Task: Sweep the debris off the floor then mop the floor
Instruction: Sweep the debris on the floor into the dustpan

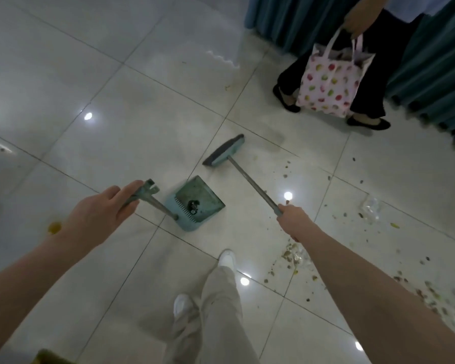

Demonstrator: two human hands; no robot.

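My left hand (103, 211) grips the top of the long handle of a teal dustpan (199, 203), which rests on the tiled floor with a small dark clump inside. My right hand (294, 222) grips the metal handle of a teal broom; its head (223, 151) lies on the floor just beyond the dustpan. Scattered debris (292, 254) of shells and scraps lies on the tiles to the right, under and beyond my right forearm. More debris (428, 290) spreads toward the right edge.
Another person stands at the upper right in black shoes (369, 123), holding a dotted pink tote bag (329, 82). Teal curtains (436, 74) hang behind them. My own legs and white shoes (226, 258) are at the bottom centre. A yellow spot (54, 227) marks the floor left.
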